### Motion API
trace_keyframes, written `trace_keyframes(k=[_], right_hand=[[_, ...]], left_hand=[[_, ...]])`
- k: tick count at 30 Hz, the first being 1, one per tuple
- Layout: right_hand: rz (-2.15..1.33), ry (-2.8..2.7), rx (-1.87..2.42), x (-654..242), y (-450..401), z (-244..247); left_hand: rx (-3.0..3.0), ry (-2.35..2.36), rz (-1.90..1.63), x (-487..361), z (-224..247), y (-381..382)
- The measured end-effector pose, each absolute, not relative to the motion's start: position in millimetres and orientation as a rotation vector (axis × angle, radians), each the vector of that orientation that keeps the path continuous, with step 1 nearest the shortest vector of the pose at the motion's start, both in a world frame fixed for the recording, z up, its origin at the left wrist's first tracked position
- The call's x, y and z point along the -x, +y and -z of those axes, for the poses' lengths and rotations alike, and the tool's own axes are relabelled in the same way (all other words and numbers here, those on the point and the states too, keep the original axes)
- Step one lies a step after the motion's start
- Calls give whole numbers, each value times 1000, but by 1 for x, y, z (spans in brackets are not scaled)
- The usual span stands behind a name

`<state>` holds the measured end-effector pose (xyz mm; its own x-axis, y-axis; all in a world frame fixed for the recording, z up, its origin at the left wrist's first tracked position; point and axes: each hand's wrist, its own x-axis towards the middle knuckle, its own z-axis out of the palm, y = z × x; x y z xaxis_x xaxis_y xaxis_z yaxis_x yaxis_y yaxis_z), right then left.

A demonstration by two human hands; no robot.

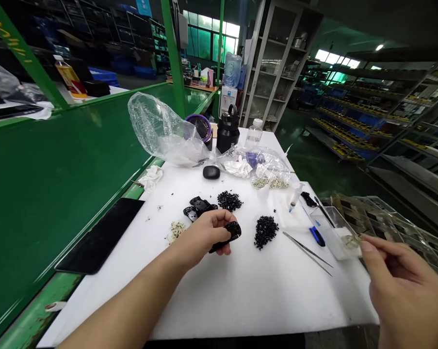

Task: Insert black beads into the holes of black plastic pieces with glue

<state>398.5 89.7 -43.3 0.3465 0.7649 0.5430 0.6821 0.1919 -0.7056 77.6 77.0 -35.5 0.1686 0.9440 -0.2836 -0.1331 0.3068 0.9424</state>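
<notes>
Just left of the nearer heap of small black beads (pixel 266 231) on the white table (pixel 240 291), the left hand (pixel 204 235) curls its fingers shut around a flat, glossy black plastic part (pixel 229 234). The part's long axis runs slantwise, from low beside the thumb up toward that heap. Well apart to the right of the heap, past the thin metal tweezers (pixel 308 252), the right hand (pixel 400 286) pinches a tiny pale piece (pixel 354 241) between thumb and forefinger, over the small clear plastic tray (pixel 330 228). That pinched piece lies right of the black part, with the bead heap and tweezers between them.
</notes>
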Motion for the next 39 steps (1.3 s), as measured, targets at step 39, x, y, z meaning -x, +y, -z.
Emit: trace_keyframes(k=[39], right_hand=[[-729,-1982,886,-279,71,34]], left_hand=[[-1422,1298,-882,-97,14,57]])
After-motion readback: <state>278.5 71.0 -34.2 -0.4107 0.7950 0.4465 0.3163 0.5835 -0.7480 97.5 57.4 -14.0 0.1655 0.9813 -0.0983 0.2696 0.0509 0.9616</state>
